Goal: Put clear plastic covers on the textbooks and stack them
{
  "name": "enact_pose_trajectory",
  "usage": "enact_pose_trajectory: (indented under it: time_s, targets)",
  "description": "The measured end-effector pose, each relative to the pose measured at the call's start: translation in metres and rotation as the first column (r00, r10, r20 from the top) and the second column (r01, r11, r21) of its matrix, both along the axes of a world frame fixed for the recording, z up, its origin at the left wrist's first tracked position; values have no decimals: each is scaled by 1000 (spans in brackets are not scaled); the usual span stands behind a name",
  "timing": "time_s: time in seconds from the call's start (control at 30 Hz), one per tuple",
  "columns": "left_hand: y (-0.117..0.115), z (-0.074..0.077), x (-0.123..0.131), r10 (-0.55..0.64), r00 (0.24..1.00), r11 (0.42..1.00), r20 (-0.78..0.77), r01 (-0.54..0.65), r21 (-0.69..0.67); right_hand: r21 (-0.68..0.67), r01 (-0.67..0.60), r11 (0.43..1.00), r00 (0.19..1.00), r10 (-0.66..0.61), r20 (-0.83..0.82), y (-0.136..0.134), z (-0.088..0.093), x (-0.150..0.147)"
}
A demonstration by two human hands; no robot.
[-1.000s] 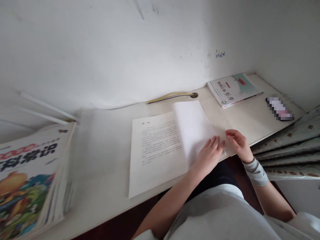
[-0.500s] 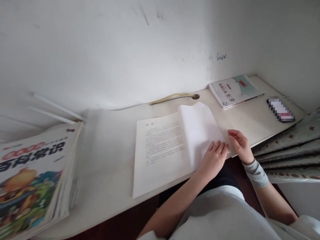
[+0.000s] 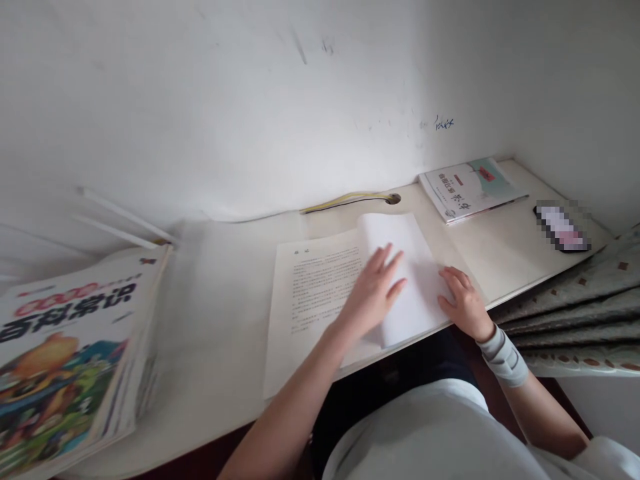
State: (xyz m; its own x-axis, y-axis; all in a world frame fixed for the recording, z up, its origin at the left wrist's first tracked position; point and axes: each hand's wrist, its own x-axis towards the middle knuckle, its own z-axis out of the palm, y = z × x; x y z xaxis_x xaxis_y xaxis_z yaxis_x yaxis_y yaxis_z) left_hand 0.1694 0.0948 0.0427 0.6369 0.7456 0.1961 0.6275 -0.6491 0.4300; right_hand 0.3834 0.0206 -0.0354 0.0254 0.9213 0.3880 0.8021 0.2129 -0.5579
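Note:
An open book (image 3: 320,293) lies near the desk's front edge, with printed text on its left page. Its right side shows a blank white page (image 3: 417,307) that curves up near the middle fold. Over that fold is my left hand (image 3: 373,290), fingers spread, partly covering the printed page. My right hand (image 3: 463,300), with a grey band round the wrist, rests at the right edge of the blank page, its fingers apart and slightly bent. Neither hand grips anything that I can see.
A stack of colourful books (image 3: 75,360) lies at the left. Toward the back right are thinner books (image 3: 470,190) and a blurred-out phone (image 3: 563,227). Cables (image 3: 350,199) run to a hole by the wall. A patterned curtain (image 3: 575,320) hangs at the right.
My left hand has moved left and up from the page's right edge to the fold. My right hand has come left onto the page's edge. The blank page lies somewhat flatter.

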Motion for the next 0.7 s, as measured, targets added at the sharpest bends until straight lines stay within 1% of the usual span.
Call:
enact_pose_trajectory:
  time_s: [0.03,0.07,0.1,0.13,0.17,0.23,0.3,0.37,0.43,0.5,0.53,0.63,0.7]
  targets:
    - [4,-7,-5,130,991,991,19,-130,0,10,6,1000,1000,-6,-3,0,0,0]
    - [5,-15,-8,215,976,976,25,-215,-24,18,7,1000,1000,-7,-7,0,0,0]
    - [3,-24,-9,251,968,967,18,-249,-62,24,5,1000,1000,-5,-13,-1,0,0]
    - [-1,-33,-9,243,970,966,10,-241,-93,28,2,1000,1000,-1,-21,-1,0,0]
    - [-6,-40,-8,210,978,972,3,-208,-109,30,-4,1000,999,4,-33,-1,1,0]
    - [-20,-46,-4,123,992,986,-2,-123,-113,32,-12,999,998,14,-68,-3,5,0]
    - [-33,-43,-3,48,999,994,-14,-49,-101,37,-11,999,993,15,-114,-5,9,2]
    - [-44,-34,-7,-31,998,995,-56,25,-94,31,-3,1000,988,7,-154,-7,13,5]
    - [-54,-27,-15,-95,990,993,-107,87,-77,14,18,1000,988,-15,-156,-8,15,13]
    - [-63,-24,-22,-133,981,991,-142,128,-46,10,68,998,994,-67,-91,-6,12,23]
    - [-67,-26,-24,-139,978,990,-152,138,-21,17,101,995,994,-101,-33,-5,9,29]
    - [-73,-37,-21,-114,979,988,-167,130,89,28,176,984,970,-178,166,-1,0,43]
    - [-74,-48,-15,-70,983,979,-170,101,179,5,185,983,947,-180,265,0,-4,47]
